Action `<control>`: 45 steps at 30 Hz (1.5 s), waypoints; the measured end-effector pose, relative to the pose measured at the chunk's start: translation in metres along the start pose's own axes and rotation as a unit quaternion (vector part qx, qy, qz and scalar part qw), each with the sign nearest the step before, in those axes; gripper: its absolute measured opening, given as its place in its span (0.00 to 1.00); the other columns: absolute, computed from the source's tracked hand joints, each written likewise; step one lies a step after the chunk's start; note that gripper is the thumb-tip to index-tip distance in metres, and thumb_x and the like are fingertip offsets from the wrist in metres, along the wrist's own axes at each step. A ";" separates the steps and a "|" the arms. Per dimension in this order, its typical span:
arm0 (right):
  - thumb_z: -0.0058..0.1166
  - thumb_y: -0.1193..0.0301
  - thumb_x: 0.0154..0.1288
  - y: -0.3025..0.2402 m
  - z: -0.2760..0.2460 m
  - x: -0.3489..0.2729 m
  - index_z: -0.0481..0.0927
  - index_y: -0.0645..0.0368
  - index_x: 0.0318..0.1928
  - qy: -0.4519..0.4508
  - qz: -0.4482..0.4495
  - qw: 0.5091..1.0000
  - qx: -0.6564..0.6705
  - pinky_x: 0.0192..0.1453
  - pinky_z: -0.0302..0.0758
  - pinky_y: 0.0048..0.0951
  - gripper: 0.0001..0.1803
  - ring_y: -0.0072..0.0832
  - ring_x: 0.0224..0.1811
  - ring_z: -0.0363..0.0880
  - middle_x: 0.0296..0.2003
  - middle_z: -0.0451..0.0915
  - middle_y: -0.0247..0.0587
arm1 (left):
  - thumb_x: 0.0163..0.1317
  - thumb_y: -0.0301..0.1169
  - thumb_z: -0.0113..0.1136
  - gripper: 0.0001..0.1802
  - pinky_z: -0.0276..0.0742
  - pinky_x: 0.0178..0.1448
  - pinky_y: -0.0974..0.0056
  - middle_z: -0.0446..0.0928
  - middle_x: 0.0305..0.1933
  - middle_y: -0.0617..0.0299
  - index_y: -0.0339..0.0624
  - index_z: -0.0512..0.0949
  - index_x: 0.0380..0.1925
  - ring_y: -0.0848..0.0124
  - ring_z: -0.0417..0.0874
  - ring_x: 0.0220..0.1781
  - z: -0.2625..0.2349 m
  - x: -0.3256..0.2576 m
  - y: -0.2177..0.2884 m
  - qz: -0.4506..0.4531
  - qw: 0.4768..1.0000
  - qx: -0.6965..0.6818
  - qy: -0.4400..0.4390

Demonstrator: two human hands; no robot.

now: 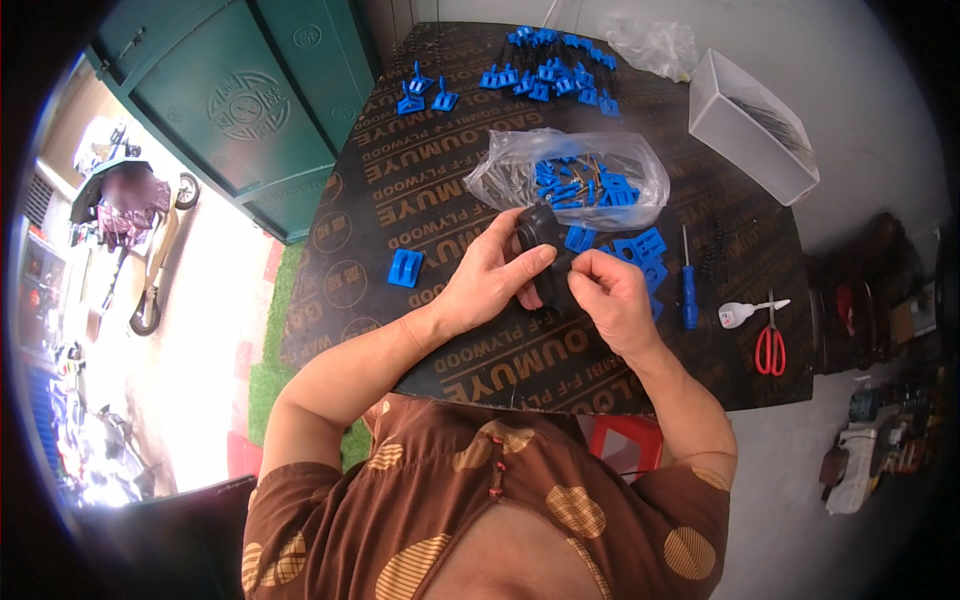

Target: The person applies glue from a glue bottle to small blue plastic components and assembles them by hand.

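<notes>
On my head feed, the black part (537,228) sits near mid-picture above the table (365,300), its long axis running roughly from 12 to 6 o'clock, the rounded end toward 12. I have the left hand (497,268) clamped around it, thumb across its near face. The right hand (615,297) is at its 4 o'clock side, thumb and forefinger together; I cannot tell whether anything is pinched between them.

Just past it, toward 1 o'clock, a clear plastic bag (490,172) holds blue pieces (620,188) and metal screws. At 2 o'clock, a white box (738,152) holds thin dark items, too small to make out.

The tabletop is black plywood with brown print. At 10 o'clock I see a green door (245,105); at 9, a scooter (150,275) outside.
</notes>
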State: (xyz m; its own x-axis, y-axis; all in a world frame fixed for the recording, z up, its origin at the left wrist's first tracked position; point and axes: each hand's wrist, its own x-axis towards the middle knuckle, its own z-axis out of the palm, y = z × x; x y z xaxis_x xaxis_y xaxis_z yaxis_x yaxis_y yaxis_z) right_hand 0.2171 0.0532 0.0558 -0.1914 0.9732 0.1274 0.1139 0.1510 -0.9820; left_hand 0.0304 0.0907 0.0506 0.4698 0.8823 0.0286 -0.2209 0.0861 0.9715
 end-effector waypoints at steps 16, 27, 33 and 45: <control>0.51 0.74 0.67 -0.001 0.000 0.000 0.76 0.65 0.38 0.036 -0.051 0.998 0.012 0.32 0.66 0.15 0.06 0.10 0.29 0.68 0.28 0.74 0.25 | 0.63 0.32 0.59 0.31 0.75 0.29 0.74 0.74 0.37 0.61 0.33 0.58 0.62 0.78 0.77 0.25 0.002 -0.005 0.002 -0.009 0.989 0.142 -0.046; 0.51 0.77 0.65 -0.003 -0.001 -0.002 0.77 0.64 0.36 0.034 -0.025 0.999 0.022 0.27 0.62 0.13 0.04 0.08 0.26 0.65 0.26 0.73 0.23 | 0.61 0.35 0.62 0.33 0.71 0.24 0.75 0.74 0.29 0.63 0.31 0.60 0.60 0.80 0.75 0.20 0.003 -0.004 -0.002 -0.001 0.994 0.095 -0.047; 0.51 0.76 0.66 0.000 -0.002 -0.001 0.77 0.64 0.35 0.028 -0.033 0.999 0.028 0.27 0.62 0.13 0.04 0.08 0.25 0.64 0.25 0.72 0.22 | 0.61 0.34 0.62 0.32 0.71 0.23 0.75 0.75 0.29 0.63 0.31 0.60 0.60 0.80 0.74 0.20 0.005 -0.005 0.000 -0.010 0.994 0.097 -0.047; 0.49 0.75 0.65 0.004 -0.004 0.002 0.77 0.64 0.31 0.034 -0.011 0.999 0.035 0.27 0.62 0.16 0.07 0.11 0.24 0.65 0.22 0.72 0.25 | 0.51 0.40 0.72 0.39 0.78 0.41 0.68 0.79 0.35 0.57 0.30 0.65 0.57 0.74 0.80 0.36 -0.001 0.001 -0.015 0.118 0.978 0.173 -0.010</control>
State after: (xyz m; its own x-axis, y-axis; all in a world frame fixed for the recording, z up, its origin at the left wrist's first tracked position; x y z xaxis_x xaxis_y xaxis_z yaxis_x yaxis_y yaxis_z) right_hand 0.2215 0.0570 0.0525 -0.1253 0.9799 0.1552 0.0421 0.1615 -0.9860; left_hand 0.0328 0.0910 0.0361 0.4589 0.8488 0.2626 -0.0250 -0.2832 0.9587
